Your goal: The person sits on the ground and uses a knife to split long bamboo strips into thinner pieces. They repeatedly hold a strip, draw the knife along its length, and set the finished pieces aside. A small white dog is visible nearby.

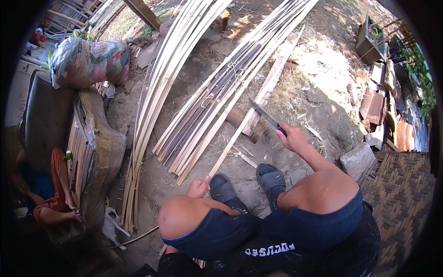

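Observation:
My left hand (198, 188) is closed around the near end of a long, pale bamboo strip (230, 143), beside my left foot. The strip slants away up and to the right, along a narrow wooden plank (277, 76). In my right hand (294, 139) is a knife (267, 116), gripped by its dark handle. Its blade points up and left, and the tip is over the strip and plank; whether it touches them I cannot tell. Under the plank's near end is a short brown log (237, 116).
Bundles of pale strips (159, 101) and darker-streaked strips (230, 78) lie to the left. Further left are a stuffed sack (90, 62), a seated person's legs (57, 198) and a white cat (113, 226). At right are a stone block (357, 158) and a woven mat (399, 207).

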`<state>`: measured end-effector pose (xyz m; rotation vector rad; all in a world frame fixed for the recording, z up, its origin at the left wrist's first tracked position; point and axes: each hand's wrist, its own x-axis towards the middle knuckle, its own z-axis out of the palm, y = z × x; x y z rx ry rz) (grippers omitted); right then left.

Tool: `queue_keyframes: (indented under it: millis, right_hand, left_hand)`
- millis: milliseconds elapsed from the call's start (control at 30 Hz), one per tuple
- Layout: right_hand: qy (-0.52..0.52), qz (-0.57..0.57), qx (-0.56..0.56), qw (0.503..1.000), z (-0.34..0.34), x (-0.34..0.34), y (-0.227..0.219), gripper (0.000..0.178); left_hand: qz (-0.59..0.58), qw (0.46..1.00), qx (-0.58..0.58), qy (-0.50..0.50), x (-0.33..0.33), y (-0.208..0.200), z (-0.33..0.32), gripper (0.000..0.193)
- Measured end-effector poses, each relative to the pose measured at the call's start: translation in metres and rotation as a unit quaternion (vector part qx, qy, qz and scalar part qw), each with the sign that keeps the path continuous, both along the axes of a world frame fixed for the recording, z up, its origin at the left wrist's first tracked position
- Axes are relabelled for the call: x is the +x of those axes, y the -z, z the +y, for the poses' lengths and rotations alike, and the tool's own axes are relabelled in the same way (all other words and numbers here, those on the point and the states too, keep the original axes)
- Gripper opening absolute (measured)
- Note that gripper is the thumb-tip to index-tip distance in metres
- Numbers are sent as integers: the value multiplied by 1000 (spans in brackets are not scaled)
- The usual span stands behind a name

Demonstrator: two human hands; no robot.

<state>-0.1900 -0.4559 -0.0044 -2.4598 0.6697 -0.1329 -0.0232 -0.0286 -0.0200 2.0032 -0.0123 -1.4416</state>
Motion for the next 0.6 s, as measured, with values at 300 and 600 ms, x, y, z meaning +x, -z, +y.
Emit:
queue_keyframes:
  millis: [300,600]
  right_hand:
    - [37,-21,10,999,-40,14,8,42]
    - [46,27,-73,996,-90,1,9,38]
  left_hand:
    - [-48,990,-134,-9,19,11,-24,41]
    - [-14,985,-169,-30,7,-3,-32,38]
